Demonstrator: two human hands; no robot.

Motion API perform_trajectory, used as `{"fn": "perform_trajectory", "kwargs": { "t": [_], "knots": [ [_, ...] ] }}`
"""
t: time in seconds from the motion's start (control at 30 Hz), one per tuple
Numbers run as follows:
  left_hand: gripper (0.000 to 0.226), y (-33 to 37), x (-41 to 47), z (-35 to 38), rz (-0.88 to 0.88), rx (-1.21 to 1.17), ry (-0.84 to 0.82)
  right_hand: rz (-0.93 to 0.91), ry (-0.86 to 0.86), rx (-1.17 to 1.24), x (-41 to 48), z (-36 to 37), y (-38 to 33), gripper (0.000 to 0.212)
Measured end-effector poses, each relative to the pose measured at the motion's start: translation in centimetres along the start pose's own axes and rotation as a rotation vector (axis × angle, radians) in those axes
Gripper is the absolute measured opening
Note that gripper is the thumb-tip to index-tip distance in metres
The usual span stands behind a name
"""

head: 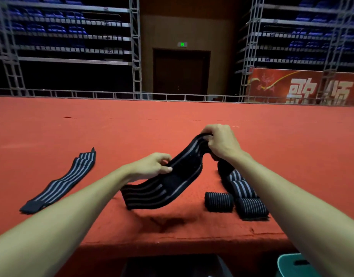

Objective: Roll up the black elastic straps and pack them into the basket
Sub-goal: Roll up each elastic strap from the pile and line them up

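Note:
A black elastic strap with grey stripes (172,182) hangs in the air over the red table between both hands. My right hand (222,142) grips its far end, lifted highest. My left hand (154,166) pinches the strap's edge near its middle, and the loose near end droops toward the table. Another strap (62,182) lies flat and unrolled at the left. Rolled straps (219,201) (252,208) lie in a cluster at the right, partly behind my right forearm. A teal basket (292,265) shows at the bottom right, below the table's front edge.
The red cloth-covered table (172,116) stretches wide and far back. Beyond it stand metal scaffolding, tiers of blue seats, a dark door and a red banner (302,86). A dark object sits below the table's front edge at the bottom centre.

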State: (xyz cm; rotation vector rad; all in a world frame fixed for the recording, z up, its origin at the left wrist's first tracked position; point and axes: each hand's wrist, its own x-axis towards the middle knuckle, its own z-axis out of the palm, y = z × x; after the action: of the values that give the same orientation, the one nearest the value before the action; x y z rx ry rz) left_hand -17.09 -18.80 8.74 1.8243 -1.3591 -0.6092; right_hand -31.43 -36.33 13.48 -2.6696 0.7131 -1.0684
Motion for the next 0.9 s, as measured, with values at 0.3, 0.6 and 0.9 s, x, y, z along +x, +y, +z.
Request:
{"fn": "perform_trajectory", "kwargs": {
  "t": [0.3, 0.6, 0.9],
  "knots": [
    [0.028, 3.2, -3.8, 0.6, 0.023, -0.591, -0.129, -0.124, -0.071, -0.073, 3.0, 1.3, -2.9, 0.014],
    [0.024, -2.3, -1.2, 3.9, -0.084, -0.745, -0.186, -0.273, -0.301, -0.377, 3.8, 6.6, -2.5, 0.02],
    [0.018, -13.1, 4.7, 5.8, -0.172, -0.11, 0.171, -0.574, -0.399, -0.646, 6.3, 15.6, -0.4, 0.03]
  ]
}}
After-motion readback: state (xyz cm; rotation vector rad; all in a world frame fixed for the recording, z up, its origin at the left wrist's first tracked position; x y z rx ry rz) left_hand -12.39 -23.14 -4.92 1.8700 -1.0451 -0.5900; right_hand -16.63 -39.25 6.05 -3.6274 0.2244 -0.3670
